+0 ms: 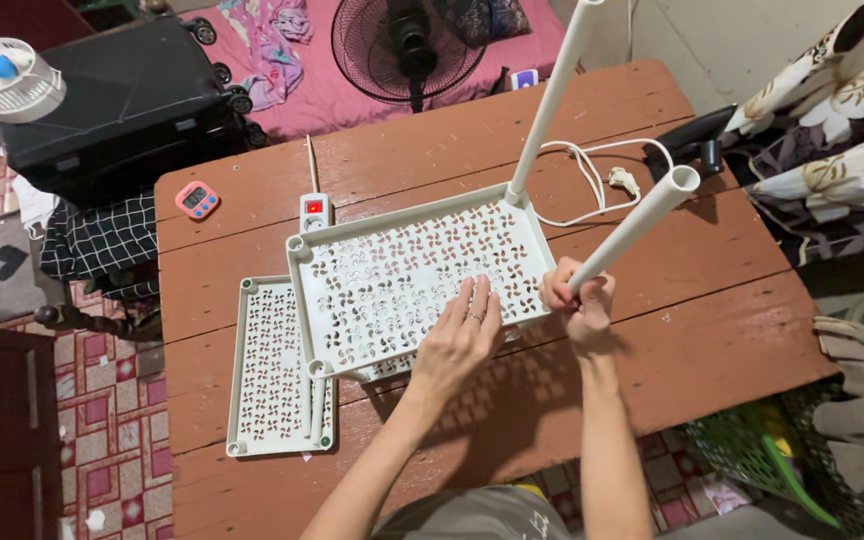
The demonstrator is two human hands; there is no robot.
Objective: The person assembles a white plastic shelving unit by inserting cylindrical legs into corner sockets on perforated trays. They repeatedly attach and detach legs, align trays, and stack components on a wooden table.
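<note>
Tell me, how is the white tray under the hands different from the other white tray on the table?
The upper tray has white tubes standing in its corners; the lower tray has none. The upper tray is pressed by the left hand, while the right hand grips a tube at its corner; the lower tray lies untouched, partly under it. Both are white with pinwheel cut-outs.

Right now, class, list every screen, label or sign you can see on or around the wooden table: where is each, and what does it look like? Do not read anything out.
Small pink rounded digital timer: table's far left corner, dark rectangular screen.
White power strip: on the table beyond the white perforated plastic shelf tray, red switch panel.
Small purple-and-white gadget: on the pink bedding past the table; too small to tell.
No packages or signs.
</note>
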